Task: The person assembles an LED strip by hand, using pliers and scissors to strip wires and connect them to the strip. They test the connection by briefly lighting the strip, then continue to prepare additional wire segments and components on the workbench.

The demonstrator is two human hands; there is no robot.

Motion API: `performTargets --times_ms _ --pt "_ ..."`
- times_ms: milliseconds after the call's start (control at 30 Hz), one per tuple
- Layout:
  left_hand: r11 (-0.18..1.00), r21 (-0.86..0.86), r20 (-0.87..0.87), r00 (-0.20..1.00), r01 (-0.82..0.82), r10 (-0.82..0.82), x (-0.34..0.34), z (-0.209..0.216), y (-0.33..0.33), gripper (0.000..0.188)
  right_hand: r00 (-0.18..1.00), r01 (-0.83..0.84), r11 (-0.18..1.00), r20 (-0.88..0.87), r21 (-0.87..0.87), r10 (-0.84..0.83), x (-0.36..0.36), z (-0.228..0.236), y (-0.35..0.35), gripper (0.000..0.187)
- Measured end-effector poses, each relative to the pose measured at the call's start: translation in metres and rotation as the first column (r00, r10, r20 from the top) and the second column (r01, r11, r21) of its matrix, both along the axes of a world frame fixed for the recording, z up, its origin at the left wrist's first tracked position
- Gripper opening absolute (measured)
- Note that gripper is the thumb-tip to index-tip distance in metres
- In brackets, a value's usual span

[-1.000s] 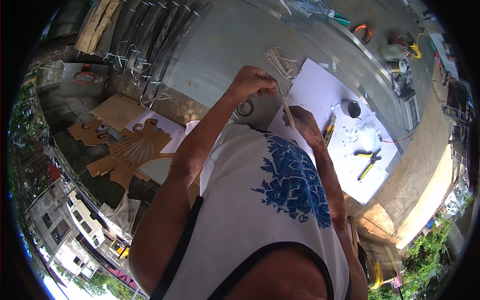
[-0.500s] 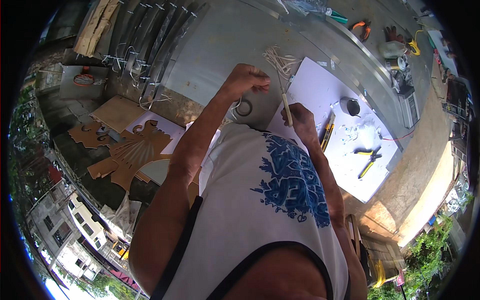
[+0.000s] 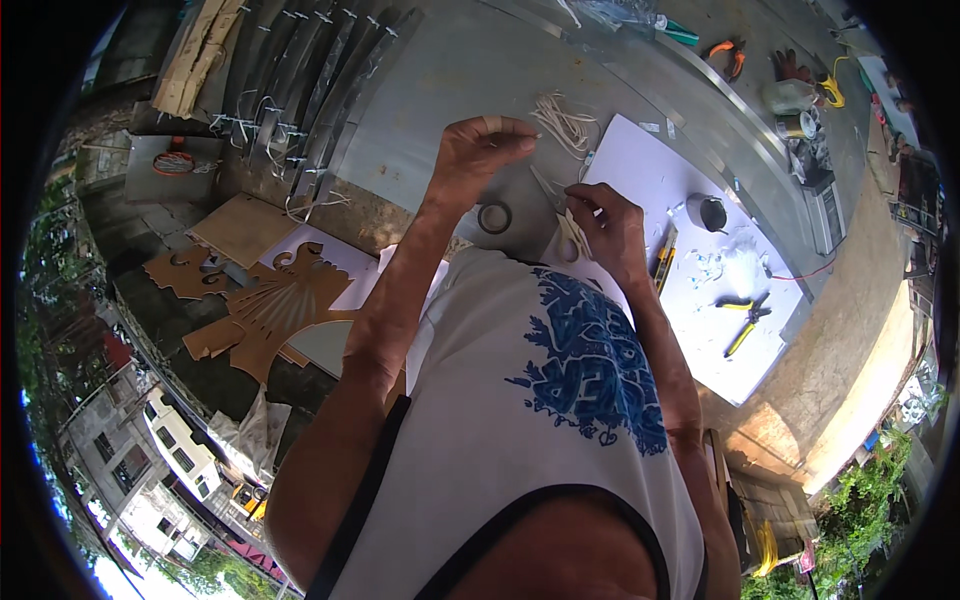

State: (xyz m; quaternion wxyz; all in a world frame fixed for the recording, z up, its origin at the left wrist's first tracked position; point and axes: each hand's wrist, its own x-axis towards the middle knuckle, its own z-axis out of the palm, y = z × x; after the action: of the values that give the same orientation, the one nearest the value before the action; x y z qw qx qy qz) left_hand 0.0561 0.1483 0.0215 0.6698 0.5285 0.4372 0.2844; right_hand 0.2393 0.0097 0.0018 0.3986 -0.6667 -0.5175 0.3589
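Note:
My left hand (image 3: pixel 478 158) is raised over the grey sheet metal, thumb and fingertips pinched together at a tiny whitish bit too small to name. To its right, my right hand (image 3: pixel 612 228) also has its fingertips drawn together, and what they hold is too small to make out. Scissors with cream handles (image 3: pixel 568 240) are beside and partly under the right hand, blades toward the left hand; whether they still touch the fingers I cannot tell. A bundle of white cord (image 3: pixel 566 124) lies just beyond both hands. A dark tape roll (image 3: pixel 494 217) lies below the left hand.
At right, a white board (image 3: pixel 690 340) carries a yellow-black utility knife (image 3: pixel 664 260), a dark round container (image 3: pixel 706 212) and yellow-handled pliers (image 3: pixel 744 322). Orange-handled pliers (image 3: pixel 728 58) lie farther off. Dark metal strips (image 3: pixel 330 90) are at far left, brown cut-out panels (image 3: pixel 285 305) nearer.
The scissors, upright in my right hand before, now slant lower beside it. My right hand has come up and pinches its fingertips. My left hand has turned, its fingers reaching right.

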Motion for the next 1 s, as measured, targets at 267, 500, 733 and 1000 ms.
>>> performTargets --times_ms 267,500,733,1000 --pt "0.998 -0.058 0.223 0.974 -0.035 0.047 0.032 0.006 -0.031 0.016 0.847 0.155 0.986 -0.506 -0.063 -0.166 0.006 0.030 0.027 0.019" --pt "0.997 -0.080 0.234 0.972 0.009 0.010 0.041 -0.002 -0.039 0.015 0.789 0.215 0.975 -0.580 -0.052 -0.205 0.011 0.030 0.021 0.017" --pt "0.996 -0.093 0.254 0.966 -0.014 0.037 0.046 -0.001 -0.044 0.015 0.765 0.240 0.969 -0.604 -0.056 -0.224 0.011 0.026 0.019 0.017" --pt "0.996 -0.084 0.222 0.975 0.016 0.003 0.046 0.004 -0.045 0.015 0.827 0.246 0.965 -0.499 -0.090 -0.257 0.011 0.027 0.017 0.017"
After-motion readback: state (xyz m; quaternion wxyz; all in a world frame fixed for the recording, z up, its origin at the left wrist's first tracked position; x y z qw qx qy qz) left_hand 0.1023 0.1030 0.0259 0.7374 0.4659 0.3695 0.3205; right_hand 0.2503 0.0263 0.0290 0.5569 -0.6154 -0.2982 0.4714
